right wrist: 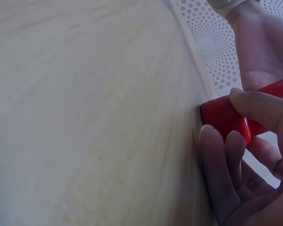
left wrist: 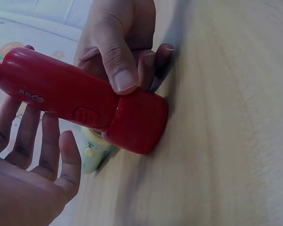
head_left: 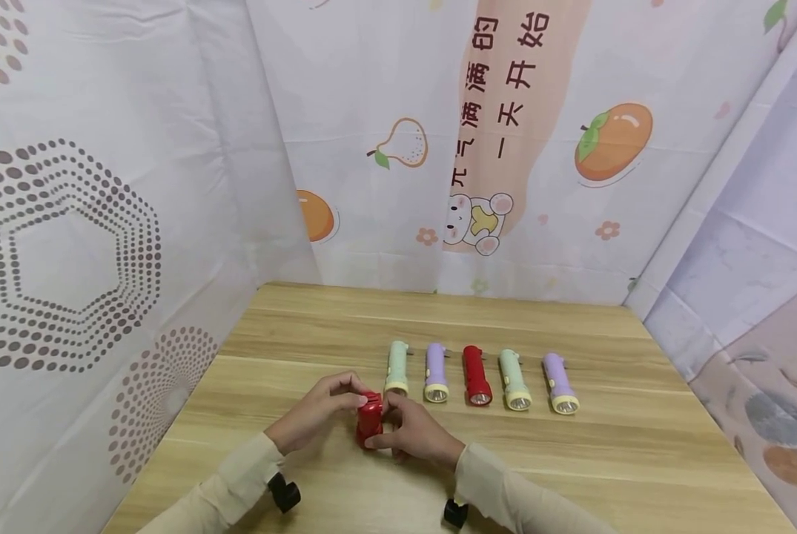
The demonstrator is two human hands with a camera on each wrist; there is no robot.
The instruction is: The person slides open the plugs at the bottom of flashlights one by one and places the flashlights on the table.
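Observation:
A red flashlight (head_left: 370,420) stands upright on the wooden table, its wide lamp head down and its tail up. At the tail end, my left hand (head_left: 314,417) holds it; the left wrist view shows several fingers along the body below a small oval switch side. My right hand (head_left: 423,432) grips the lamp head from the right, its thumb pressing on the red collar in the right wrist view (right wrist: 226,115). The lens faces the tabletop and is hidden.
Behind the hands, a row of flashlights lies on the table (head_left: 612,460): mint green (head_left: 397,367), purple (head_left: 435,371), red (head_left: 476,374), mint green (head_left: 514,378) and purple (head_left: 560,382). Printed curtains (head_left: 371,74) hang at the back and sides.

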